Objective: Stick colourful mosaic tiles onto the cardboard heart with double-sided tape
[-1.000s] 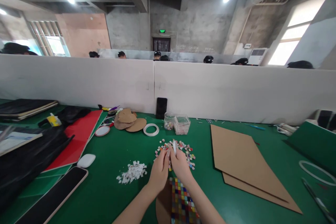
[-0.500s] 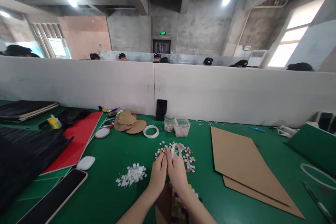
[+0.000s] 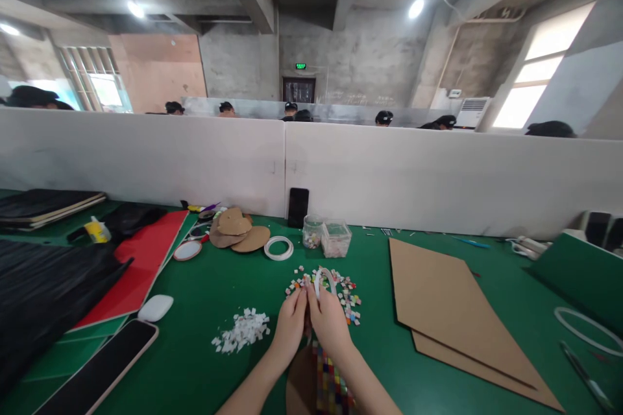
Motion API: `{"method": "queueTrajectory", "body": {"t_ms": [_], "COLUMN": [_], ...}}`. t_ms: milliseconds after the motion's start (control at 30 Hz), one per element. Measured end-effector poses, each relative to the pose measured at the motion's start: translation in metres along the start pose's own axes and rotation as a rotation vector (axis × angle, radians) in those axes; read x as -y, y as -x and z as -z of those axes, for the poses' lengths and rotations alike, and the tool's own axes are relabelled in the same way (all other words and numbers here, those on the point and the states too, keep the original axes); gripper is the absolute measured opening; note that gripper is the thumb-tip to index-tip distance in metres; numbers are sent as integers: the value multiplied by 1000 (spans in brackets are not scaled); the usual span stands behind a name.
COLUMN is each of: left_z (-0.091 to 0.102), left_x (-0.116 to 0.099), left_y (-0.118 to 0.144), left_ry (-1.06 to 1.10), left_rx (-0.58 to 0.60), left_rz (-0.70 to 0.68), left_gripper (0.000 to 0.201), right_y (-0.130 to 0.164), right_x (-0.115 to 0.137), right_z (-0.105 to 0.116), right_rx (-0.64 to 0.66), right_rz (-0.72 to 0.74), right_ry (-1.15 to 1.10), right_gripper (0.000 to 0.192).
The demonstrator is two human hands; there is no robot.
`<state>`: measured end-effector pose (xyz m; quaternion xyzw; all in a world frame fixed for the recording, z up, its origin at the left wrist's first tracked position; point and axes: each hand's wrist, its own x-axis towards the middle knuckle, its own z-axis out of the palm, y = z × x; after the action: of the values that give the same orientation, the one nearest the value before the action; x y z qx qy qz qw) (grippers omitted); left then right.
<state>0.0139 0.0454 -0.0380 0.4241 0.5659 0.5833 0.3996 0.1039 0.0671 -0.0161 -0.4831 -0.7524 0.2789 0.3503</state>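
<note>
Left hand [image 3: 291, 326]: pinching thin white tape strip [image 3: 323, 277]
Right hand [image 3: 329, 323]: pinching same strip
Small tiles [image 3: 348, 295]: square, shiny, many colours
Mat [image 3: 204, 285]: green, smooth

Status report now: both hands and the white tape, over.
Left hand and right hand together, fingers pinching white tape loop. Mosaic board below wrists. Loose tiles beyond; nothing in the way.

I'm pinching a thin, smooth white strip [image 3: 323, 277] in bare fingers | small tiles [image 3: 335, 285] are looking glossy, many-coloured | tabletop [image 3: 204, 298] is showing matt green | cardboard sheets [image 3: 448, 305] are lying dull brown, paper-rough | tub [image 3: 335, 238] is gleaming clear plastic | white scraps [image 3: 241, 331] are looking papery.
</note>
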Motion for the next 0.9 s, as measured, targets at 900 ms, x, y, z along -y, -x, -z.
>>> {"method": "queueTrajectory", "body": {"t_ms": [900], "left_z": [1], "left_x": [7], "left_y": [-3], "left_ry": [13], "left_rx": [-77], "left_rz": [123], "left_gripper": [45], "right_y": [2], "right_x": [-8], "right_z": [-7], "right_rx": [9], "right_rz": [-56], "right_ry": [15], "right_gripper": [44]}}
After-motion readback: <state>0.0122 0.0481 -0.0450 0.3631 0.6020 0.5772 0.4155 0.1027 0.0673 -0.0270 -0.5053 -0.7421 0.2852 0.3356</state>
